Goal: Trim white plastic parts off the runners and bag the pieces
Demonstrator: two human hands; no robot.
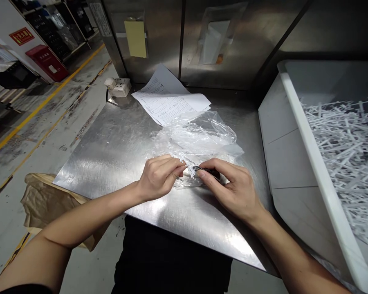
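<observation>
Over the steel table [95,143], my left hand [162,174] pinches the end of a small white plastic piece [191,169]. Close on its right, my right hand [231,183] is closed around a small dark tool [213,174], whose tip touches or nearly touches the white piece. Below and behind both hands lies a crumpled clear plastic bag [202,130]; white material shows through it.
Printed sheets [171,98] lie behind the bag. A power socket block [120,87] sits at the table's back left corner. At the right stands a large white bin [309,163] of white plastic pieces [349,163]. A brown paper bag [49,204] is below the left edge.
</observation>
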